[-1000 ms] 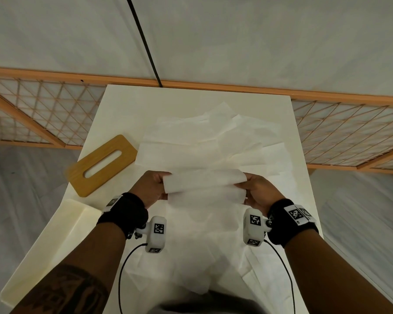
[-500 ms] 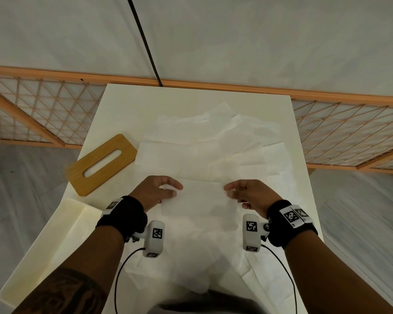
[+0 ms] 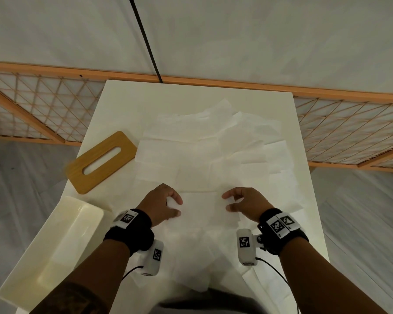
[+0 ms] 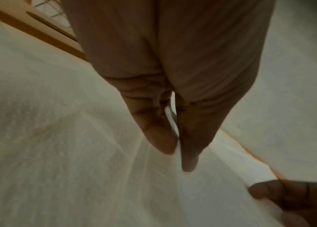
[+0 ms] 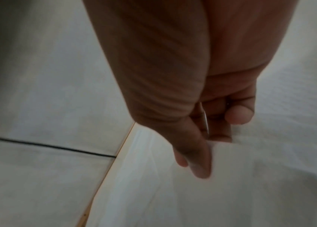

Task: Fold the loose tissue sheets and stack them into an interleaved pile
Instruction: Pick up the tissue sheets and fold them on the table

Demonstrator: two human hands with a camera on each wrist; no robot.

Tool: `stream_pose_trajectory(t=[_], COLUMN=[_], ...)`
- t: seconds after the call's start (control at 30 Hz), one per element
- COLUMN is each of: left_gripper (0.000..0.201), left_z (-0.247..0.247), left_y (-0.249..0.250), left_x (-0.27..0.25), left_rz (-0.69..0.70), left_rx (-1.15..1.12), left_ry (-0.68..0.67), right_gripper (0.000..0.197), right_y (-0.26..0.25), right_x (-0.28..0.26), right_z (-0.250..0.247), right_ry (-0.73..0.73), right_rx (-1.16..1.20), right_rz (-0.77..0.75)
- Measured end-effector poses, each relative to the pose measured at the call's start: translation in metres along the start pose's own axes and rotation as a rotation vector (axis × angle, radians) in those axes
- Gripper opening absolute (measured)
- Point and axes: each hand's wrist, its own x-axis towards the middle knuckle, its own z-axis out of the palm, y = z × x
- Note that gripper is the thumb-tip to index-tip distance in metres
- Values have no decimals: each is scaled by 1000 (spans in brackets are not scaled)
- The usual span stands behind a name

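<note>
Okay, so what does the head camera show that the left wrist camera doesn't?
Only the head view shows the wooden slotted lid, the cream tray at the table's left edge, the right hand whole, and the full spread of loose tissue sheets. Only the left wrist view shows, close up, tissue caught between the left hand fingertips. Both show the left hand on the folded tissue and the lattice screen.

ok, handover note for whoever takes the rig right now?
Left hand: pinching the left edge of the folded tissue between thumb and fingers.
Right hand: fingers curled at its right edge; grip unclear.
Folded tissue lies flat on the loose sheets spread over the table.
Wooden lid and empty white box sit to the left.
Done: one sheet folded.
Left: fold the remaining sheets and interleave them.
</note>
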Motion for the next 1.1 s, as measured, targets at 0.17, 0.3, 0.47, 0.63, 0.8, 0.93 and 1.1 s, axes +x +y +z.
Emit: stream_pose_trajectory(t=[0.17,0.3,0.47,0.63,0.8,0.93,1.1], left_gripper=[27,28,30,35,49,37,31], left_z=[10,13,12,11,21,28,32], left_y=[-7,-11,-8,5,25,35,39], left_x=[2,3,9,15,23,30,34], left_rz=[-30,-21,37,116,147,126,102], left_rx=[156,162,258,391,461,544,574], left_ry=[-35,-6,-41,15,-4,-59,-99], right_gripper=[20,20,60,63,39,49,49], right_y=[-2,-19,-38,-39,-34,-36,-37], right_x=[7,21,45,50,48,39,29], right_z=[8,1,-10,-16,-20,-26,-21], right_ry=[62,270,384,458,381,458,512], right_rx=[-190,-199,-9,170,121,232,299], right_rz=[33,53,183,245,189,99,-1])
